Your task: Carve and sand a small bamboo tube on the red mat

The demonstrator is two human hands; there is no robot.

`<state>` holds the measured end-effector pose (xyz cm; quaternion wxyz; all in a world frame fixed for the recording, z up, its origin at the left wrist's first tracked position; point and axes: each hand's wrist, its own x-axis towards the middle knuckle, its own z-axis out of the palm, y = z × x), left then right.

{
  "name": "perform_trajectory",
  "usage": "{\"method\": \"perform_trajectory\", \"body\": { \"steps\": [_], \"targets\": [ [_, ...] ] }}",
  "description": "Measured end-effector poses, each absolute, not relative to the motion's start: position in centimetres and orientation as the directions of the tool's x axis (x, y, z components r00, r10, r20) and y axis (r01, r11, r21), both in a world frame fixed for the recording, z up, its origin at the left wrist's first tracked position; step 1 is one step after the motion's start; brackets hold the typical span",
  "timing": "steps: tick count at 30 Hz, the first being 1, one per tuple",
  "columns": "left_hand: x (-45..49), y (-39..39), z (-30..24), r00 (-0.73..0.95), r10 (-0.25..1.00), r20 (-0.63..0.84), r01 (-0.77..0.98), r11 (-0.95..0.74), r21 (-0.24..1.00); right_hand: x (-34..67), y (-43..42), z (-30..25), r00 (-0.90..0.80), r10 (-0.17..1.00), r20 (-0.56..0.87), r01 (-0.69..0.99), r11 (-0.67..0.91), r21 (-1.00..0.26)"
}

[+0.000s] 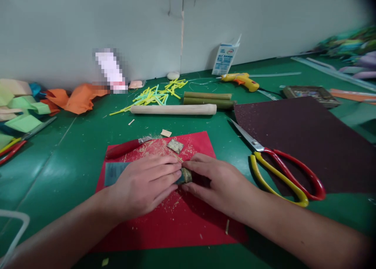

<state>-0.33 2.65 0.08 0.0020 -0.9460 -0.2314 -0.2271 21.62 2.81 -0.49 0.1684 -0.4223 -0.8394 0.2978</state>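
Observation:
My left hand (147,179) lies with fingers together over a translucent blue-grey strip (116,173), pressing it onto a red sheet (141,229). Between the thumb and fingers of my right hand (216,179) is a small mottled dark green piece (186,176), beside the left fingertips. Part of the strip and of this piece is hidden under the fingers. A similar flat mottled square (175,146) lies just beyond the hands. A red-handled knife (126,147) rests on the sheet's far left corner, with pale shavings scattered around.
Large red-and-yellow-handled scissors (261,149) lie right, partly on a dark brown sheet (296,139). Farther back are a pale wooden stick (173,109), green bamboo pieces (207,96), yellow cut strips (152,96) and a yellow glue gun (242,82). Crumpled paper (79,98) sits left.

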Motion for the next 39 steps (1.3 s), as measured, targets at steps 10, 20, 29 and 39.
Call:
{"method": "perform_trajectory", "body": {
  "steps": [10,20,29,39],
  "targets": [
    [-0.2,2.4,0.2,0.767,0.47,0.437,0.51,-0.859,0.029,21.5,3.0,-0.5,-0.584,0.812,-0.003,0.618,0.442,-0.65],
    [-0.3,2.3,0.4,0.784,0.427,0.45,0.422,-0.899,0.118,21.6,2.8,-0.4,-0.599,0.801,0.022,0.603,0.468,-0.646],
    [-0.5,2.4,0.4,0.776,0.453,0.439,0.446,-0.886,0.126,21.6,2.6,-0.4,-0.603,0.798,0.011,0.61,0.47,-0.638],
    [-1.0,2.6,0.5,0.799,0.42,0.43,0.42,-0.902,0.1,21.3,2.7,-0.5,-0.615,0.788,0.005,0.613,0.482,-0.625]
  ]
}}
